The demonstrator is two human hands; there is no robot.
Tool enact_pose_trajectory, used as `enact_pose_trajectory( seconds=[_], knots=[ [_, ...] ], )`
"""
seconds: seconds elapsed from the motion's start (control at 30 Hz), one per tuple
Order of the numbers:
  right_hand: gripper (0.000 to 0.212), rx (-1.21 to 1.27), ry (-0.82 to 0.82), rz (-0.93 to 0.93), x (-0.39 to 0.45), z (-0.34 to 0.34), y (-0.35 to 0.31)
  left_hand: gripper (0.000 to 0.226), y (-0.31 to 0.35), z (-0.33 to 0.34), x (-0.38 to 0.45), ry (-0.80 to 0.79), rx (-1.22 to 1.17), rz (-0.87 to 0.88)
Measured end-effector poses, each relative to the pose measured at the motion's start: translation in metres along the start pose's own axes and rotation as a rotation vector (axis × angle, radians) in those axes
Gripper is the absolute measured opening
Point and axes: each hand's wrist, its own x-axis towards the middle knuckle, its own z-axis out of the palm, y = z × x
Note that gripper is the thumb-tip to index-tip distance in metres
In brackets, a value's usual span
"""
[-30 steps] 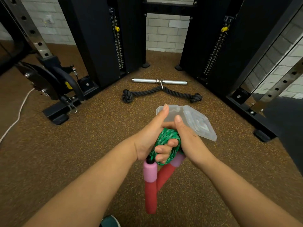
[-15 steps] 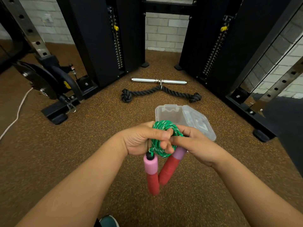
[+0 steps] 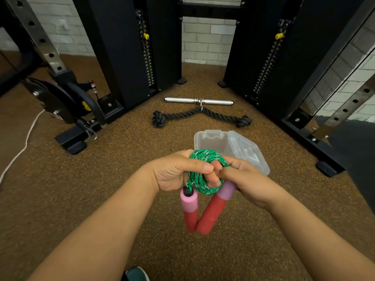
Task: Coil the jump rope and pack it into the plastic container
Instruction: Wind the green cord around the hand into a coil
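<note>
Both hands meet just this side of the plastic container (image 3: 213, 139), which lies open on the speckled rubber floor (image 3: 121, 169) with its clear lid (image 3: 249, 153) folded out to the right. The left hand (image 3: 178, 171) has its fingers (image 3: 211, 176) curled through the coiled green jump rope (image 3: 205, 157), thumb laid across the top of the coil. The right hand (image 3: 249, 179) pinches the same coil from the other side, and its knuckles hide the near edge of the container. Below the hands the two handles hang down, the left handle (image 3: 189, 207) nearly straight, the right handle (image 3: 215, 209) slanting in so their red ends touch; both have pink upper sections.

Beyond the container, farther from the person, a black knotted rope attachment (image 3: 200, 115) lies spread on the floor, clipped to a short chrome bar (image 3: 198, 101) just behind it. Black weight-stack columns (image 3: 125, 47) stand either side of those, against a pale brick wall (image 3: 209, 37). Well to the left of the container sits a black machine foot (image 3: 71, 142), and a white cord (image 3: 22, 147) trails along the floor past it. The toe of a dark green shoe (image 3: 136, 273) shows at the bottom edge.
</note>
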Motion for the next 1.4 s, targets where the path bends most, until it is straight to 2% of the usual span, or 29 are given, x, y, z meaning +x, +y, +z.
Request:
enact_pose_trajectory(
  seconds=[0.1,0.17,0.27,0.33,0.4,0.53,0.6,0.7,0.77,0.87,0.97,1.03,1.1,1.2,1.3,1.4],
  knots=[
    [0.027,0.062,-0.065,-0.028,-0.002,0.006,-0.006,0.03,0.001,0.003,0.0,-0.072,0.024,-0.026],
    [0.034,0.105,-0.131,-0.045,-0.007,0.006,-0.012,0.036,0.003,0.009,-0.001,-0.175,0.044,-0.057],
    [0.027,0.118,-0.198,-0.045,-0.013,0.001,-0.018,0.031,0.006,0.015,-0.004,-0.289,0.158,-0.084],
    [0.017,-0.011,-0.121,-0.042,-0.015,-0.004,-0.017,0.029,0.008,0.019,-0.006,-0.222,0.235,-0.073],
    [0.013,-0.239,-0.013,-0.069,-0.017,-0.007,-0.017,0.028,0.009,0.021,-0.008,-0.071,0.252,-0.049],
    [0.037,-0.744,0.186,-0.179,-0.017,-0.003,-0.017,0.028,0.003,0.024,-0.005,0.162,0.25,0.034],
    [0.039,-0.826,0.221,-0.206,-0.014,-0.001,-0.015,0.025,0.0,0.028,-0.003,0.24,0.264,0.069],
    [0.024,-0.765,0.211,-0.158,-0.009,-0.005,-0.009,0.022,-0.003,0.032,-0.002,0.318,0.294,0.089],
    [0.013,-0.564,0.145,-0.097,-0.009,-0.01,-0.007,0.016,-0.002,0.034,-0.002,0.322,0.358,0.073],
    [0.029,-0.382,0.048,-0.057,-0.013,-0.016,-0.009,0.022,0.002,0.037,-0.005,0.281,0.46,0.017],
    [0.025,-0.492,0.06,-0.087,-0.015,-0.015,-0.014,0.02,0.003,0.038,-0.006,0.296,0.488,0.001],
    [0.011,-0.735,0.117,-0.164,-0.014,-0.013,-0.015,0.022,0.002,0.039,-0.004,0.341,0.464,0.015],
    [0.016,-0.926,0.161,-0.234,-0.013,-0.011,-0.013,0.029,0.001,0.041,-0.002,0.368,0.441,0.032],
    [0.011,-0.951,0.18,-0.261,-0.013,-0.007,-0.012,0.037,0.002,0.044,-0.002,0.366,0.428,0.049],
    [0.013,-0.738,0.182,-0.195,-0.015,-0.007,-0.015,0.023,0.002,0.042,-0.002,0.34,0.439,0.085],
    [0.02,-0.389,0.076,-0.062,-0.02,-0.008,-0.02,0.012,0.002,0.036,-0.007,0.252,0.348,0.067]
  ],
)
